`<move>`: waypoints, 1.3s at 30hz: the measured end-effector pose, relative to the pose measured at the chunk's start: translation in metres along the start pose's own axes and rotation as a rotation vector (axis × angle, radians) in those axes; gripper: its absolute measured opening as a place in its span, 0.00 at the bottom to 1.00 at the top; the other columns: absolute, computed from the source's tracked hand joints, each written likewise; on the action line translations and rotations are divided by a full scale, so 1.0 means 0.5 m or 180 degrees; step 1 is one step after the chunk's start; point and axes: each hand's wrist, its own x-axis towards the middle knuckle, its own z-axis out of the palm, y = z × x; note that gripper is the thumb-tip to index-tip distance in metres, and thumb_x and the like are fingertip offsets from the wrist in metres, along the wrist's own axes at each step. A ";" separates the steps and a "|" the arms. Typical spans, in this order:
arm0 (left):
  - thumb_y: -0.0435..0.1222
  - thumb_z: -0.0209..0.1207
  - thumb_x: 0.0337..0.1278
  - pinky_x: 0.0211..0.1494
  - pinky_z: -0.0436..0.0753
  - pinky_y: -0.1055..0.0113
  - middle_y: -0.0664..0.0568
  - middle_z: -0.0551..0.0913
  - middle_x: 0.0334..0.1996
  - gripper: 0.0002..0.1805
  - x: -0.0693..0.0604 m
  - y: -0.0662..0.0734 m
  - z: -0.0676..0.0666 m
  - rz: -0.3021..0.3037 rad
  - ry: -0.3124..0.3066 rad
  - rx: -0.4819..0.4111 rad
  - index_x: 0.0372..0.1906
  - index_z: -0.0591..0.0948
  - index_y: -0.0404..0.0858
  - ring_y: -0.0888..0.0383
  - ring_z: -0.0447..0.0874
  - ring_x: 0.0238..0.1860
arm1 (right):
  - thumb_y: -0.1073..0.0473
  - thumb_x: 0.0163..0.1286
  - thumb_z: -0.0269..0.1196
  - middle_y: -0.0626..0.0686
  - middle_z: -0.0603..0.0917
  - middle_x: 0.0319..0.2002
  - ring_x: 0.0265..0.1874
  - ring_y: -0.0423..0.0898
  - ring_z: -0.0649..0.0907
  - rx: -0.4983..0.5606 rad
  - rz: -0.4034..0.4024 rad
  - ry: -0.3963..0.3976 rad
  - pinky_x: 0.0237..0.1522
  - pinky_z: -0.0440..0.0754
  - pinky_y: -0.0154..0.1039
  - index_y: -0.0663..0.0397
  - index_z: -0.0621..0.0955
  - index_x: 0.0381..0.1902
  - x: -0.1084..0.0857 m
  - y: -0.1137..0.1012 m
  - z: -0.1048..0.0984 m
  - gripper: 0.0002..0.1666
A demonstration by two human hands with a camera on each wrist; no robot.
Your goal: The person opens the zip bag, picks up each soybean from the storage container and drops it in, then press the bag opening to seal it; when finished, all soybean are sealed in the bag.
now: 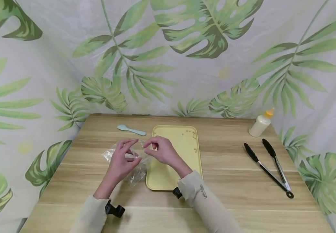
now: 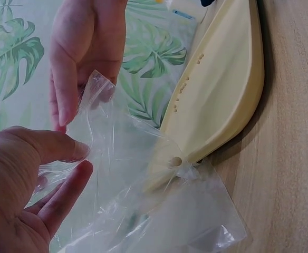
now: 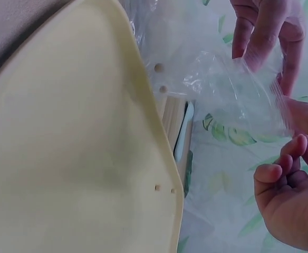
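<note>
A clear plastic bag (image 1: 138, 176) hangs between both hands, left of and partly over the tray's edge. My left hand (image 1: 122, 160) pinches its upper edge between thumb and fingers, as the left wrist view shows. My right hand (image 1: 163, 150) pinches the bag's other top corner, its remaining fingers curled in the right wrist view. The pale yellow tray (image 1: 170, 178) lies under the right hand. Small tan pieces (image 1: 195, 149) are scattered along its far and right edges. Round tan spots (image 3: 159, 67) show on or through the bag; I cannot tell which.
Behind the left hand lies a light blue spoon (image 1: 131, 129). Black-tipped tongs (image 1: 272, 171) lie spread on the right of the wooden table (image 1: 229, 207). A bottle with an orange nozzle (image 1: 260, 124) stands at the back right. A leaf-print cloth (image 1: 185, 74) hangs behind.
</note>
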 end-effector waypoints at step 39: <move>0.24 0.73 0.50 0.40 0.90 0.71 0.40 0.68 0.65 0.40 0.001 0.005 -0.001 -0.0156 -0.0012 0.0003 0.71 0.75 0.37 0.47 0.86 0.43 | 0.64 0.63 0.73 0.48 0.76 0.26 0.28 0.44 0.74 -0.0350 0.1082 0.0324 0.35 0.72 0.37 0.58 0.89 0.40 -0.114 0.302 -0.205 0.07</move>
